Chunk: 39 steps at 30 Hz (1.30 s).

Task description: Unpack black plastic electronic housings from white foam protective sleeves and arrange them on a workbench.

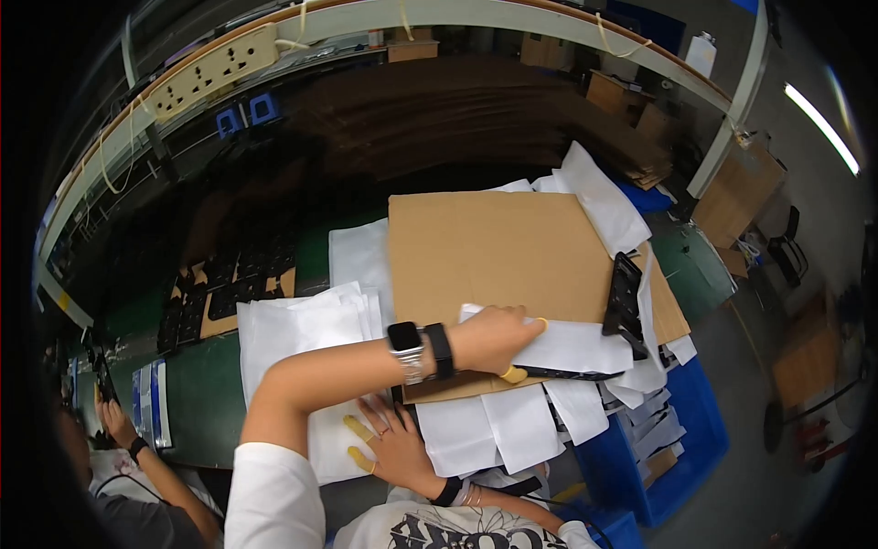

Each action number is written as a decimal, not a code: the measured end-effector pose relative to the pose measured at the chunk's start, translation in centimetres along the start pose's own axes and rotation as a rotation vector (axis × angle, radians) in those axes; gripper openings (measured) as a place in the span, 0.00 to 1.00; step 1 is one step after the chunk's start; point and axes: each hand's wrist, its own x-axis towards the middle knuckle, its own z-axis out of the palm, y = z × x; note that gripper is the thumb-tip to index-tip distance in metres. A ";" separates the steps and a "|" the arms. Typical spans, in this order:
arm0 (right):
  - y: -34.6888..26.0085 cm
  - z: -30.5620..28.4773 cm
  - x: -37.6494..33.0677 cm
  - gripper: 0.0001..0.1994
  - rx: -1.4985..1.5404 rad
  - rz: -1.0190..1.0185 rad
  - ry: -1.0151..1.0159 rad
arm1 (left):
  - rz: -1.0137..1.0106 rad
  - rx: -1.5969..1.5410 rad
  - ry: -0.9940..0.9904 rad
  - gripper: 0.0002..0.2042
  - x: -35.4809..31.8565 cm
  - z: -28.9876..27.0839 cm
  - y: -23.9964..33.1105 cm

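Note:
My left hand (494,343), reaching across to the right, is closed on a white foam pouch (576,347). A dark edge of something black shows along the pouch's lower side. Under it lies a brown cardboard sheet (494,247). My right hand (400,457) rests with fingers spread on a stack of white pouches (311,329), below the left forearm. Both hands wear yellow finger covers. A black molded part (624,297) stands tilted at the sheet's right side, by the far end of the held pouch.
More white pouches (489,430) hang out beneath the cardboard's near edge. A blue bin (690,439) with packed pieces stands at lower right. Several black parts (233,284) lie on cardboard at left. A co-worker's hand (116,423) is at far left. A power strip (215,69) hangs above.

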 end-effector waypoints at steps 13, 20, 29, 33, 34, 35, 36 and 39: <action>0.2 -1.9 0.4 0.26 -0.039 0.002 -0.050 | -1.133 -1.059 0.571 0.19 -27.0 -3.1 5.2; 0.4 -2.4 0.6 0.31 0.235 0.083 0.074 | -1.139 -0.252 0.587 0.24 -28.1 0.4 6.5; 0.1 -3.2 1.8 0.22 0.266 0.146 -0.032 | -1.222 -0.293 0.613 0.24 -28.5 -2.7 6.9; 0.2 -3.0 1.9 0.20 0.281 0.190 0.143 | -1.186 -0.028 0.621 0.28 -29.9 -1.9 7.0; 0.3 -3.1 1.8 0.20 0.287 0.189 0.135 | -1.177 0.027 0.511 0.30 -30.0 -1.4 6.8; 0.5 -3.3 1.7 0.19 0.231 0.066 0.083 | -1.305 -0.029 0.462 0.35 -29.8 -0.6 6.6; 0.4 -3.4 1.7 0.17 0.181 -0.063 0.033 | -1.245 0.120 0.470 0.30 -30.9 1.1 5.9; 0.4 -2.8 1.6 0.14 0.173 -0.030 -0.010 | -1.300 0.006 0.512 0.23 -32.5 0.9 4.3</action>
